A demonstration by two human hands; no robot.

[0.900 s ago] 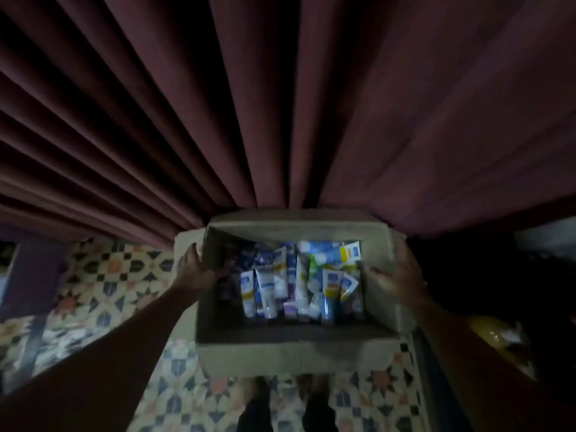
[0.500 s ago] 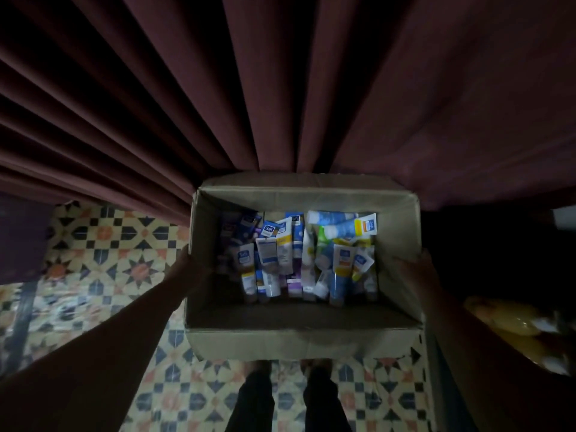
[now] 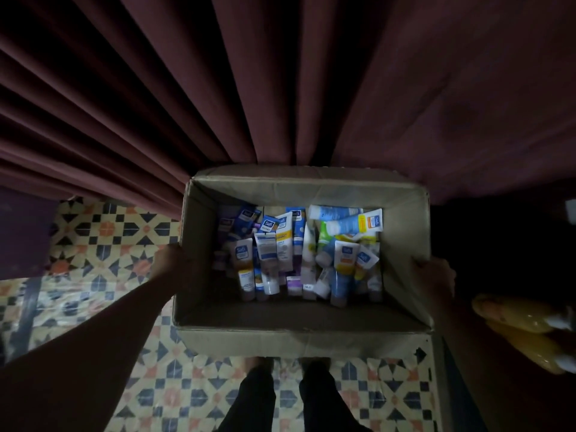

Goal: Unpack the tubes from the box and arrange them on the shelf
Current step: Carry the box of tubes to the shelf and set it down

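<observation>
An open cardboard box [image 3: 405,244] is held up in front of me, above the floor. Inside it, several white, blue and yellow tubes [image 3: 299,254] lie in a loose pile against the far wall. My left hand [image 3: 170,263] grips the box's left wall from outside. At the right wall's rim my right hand [image 3: 433,280] holds the box. The fingers of both hands are partly hidden by the box and the dim light. No shelf is in view.
A dark red pleated curtain [image 3: 280,88] hangs right behind the box. Patterned floor tiles [image 3: 103,244] lie below, with my feet [image 3: 286,369] under the box. Yellow objects [image 3: 523,325] sit in the dark at the right; a dark purple piece of furniture [image 3: 25,232] stands at the left.
The box has risen and looms larger in view. My hands have shifted from the rim, with thumbs inside, to the outer side walls.
</observation>
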